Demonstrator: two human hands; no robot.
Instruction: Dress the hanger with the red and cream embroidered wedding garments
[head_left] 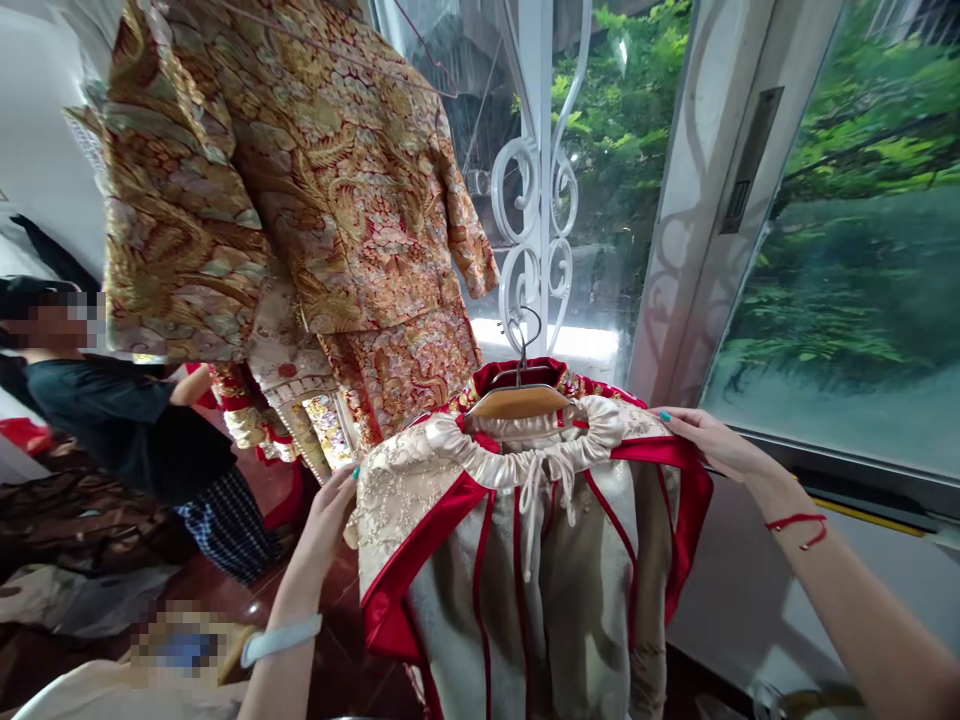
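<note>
A cream cape (405, 495) with red satin edging, red piping and a gathered neck tied in a bow hangs in front of me on a wooden hanger (517, 402). My left hand (330, 505) is closed on the cape's left shoulder edge, thumb in front and most fingers hidden behind the cloth. At the opposite shoulder, my right hand (705, 437) pinches the edge, so the cape is spread between both hands. Directly behind the cape shows the red embroidered collar of another garment (559, 370), with metal hanger hooks rising above.
Gold-and-red brocade jackets (360, 190) hang at upper left, with more embroidered clothes (277, 400) below. A white scrolled window grille (536, 200) and a sliding window frame (712, 200) stand behind. At far left, a person in a dark shirt (127, 420) faces the clothes.
</note>
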